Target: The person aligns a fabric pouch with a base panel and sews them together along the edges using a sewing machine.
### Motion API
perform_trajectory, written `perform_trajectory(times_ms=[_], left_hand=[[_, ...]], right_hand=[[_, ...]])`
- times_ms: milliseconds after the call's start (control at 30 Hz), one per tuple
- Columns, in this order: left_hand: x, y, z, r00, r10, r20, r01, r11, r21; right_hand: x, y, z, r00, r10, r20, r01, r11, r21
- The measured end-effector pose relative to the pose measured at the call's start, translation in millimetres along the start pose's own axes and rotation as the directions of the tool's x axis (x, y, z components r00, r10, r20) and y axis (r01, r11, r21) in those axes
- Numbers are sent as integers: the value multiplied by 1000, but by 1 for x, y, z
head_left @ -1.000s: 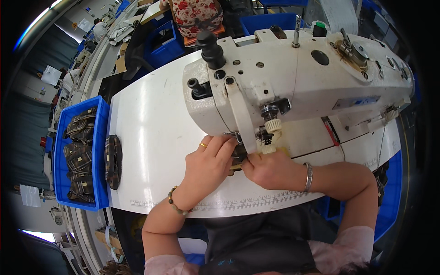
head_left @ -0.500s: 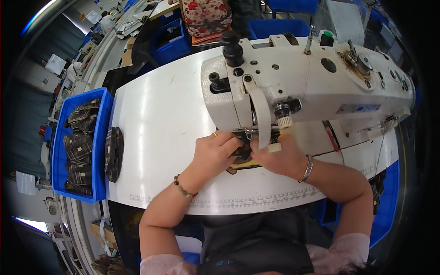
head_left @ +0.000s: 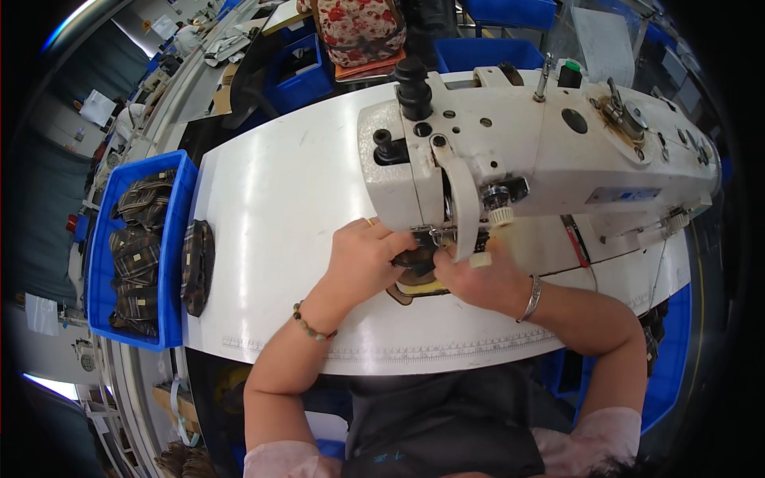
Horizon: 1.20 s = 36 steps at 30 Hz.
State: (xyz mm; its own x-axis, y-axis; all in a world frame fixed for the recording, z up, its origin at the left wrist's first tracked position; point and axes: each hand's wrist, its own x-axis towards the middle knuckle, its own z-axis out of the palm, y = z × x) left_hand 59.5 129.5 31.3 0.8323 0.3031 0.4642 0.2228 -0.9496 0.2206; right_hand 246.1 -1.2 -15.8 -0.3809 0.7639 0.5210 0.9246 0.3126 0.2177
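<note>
A white industrial sewing machine [head_left: 558,143] stands on the white table, its needle area right between my hands. A dark piece of fabric [head_left: 414,261] lies beneath the machine's head, above a yellow-edged part [head_left: 429,287] at the table surface. My left hand [head_left: 365,261] has its fingers closed on the fabric's left edge. On the other side, my right hand [head_left: 484,277] pinches the fabric close to the presser foot. Some of its fingers are hidden behind the curved white lever and the machine's knobs.
A blue bin [head_left: 179,263] with several folded plaid fabric pieces [head_left: 137,259] stands at the table's left. One plaid piece [head_left: 197,267] lies beside it. A red-and-black tool [head_left: 574,241] rests right of my right hand. A floral bag [head_left: 362,32] sits behind the table.
My left hand has shifted slightly left, and more of the dark fabric shows between my hands. My right hand stays about where it was. The whole view has moved slightly.
</note>
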Motion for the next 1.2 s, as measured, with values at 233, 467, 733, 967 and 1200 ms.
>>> perform_trajectory(times_ms=[233,467,733,967,1200], left_hand=[[5,7,-32,969,34,244,23,974,-227],[1,17,-17,974,-10,228,71,963,-261],[-3,17,-7,970,41,241,4,983,-184],[-2,14,-6,979,78,190,-41,980,-193],[-2,15,-5,974,107,201,-67,978,-197]], right_hand=[[4,-1,-13,999,-1,40,0,1000,20],[6,-3,-14,1000,8,-11,-6,996,89],[-1,-24,-39,996,5,90,-16,993,120],[-4,-23,-44,992,-40,117,12,974,226],[-2,-24,-39,993,-30,110,-2,958,285]])
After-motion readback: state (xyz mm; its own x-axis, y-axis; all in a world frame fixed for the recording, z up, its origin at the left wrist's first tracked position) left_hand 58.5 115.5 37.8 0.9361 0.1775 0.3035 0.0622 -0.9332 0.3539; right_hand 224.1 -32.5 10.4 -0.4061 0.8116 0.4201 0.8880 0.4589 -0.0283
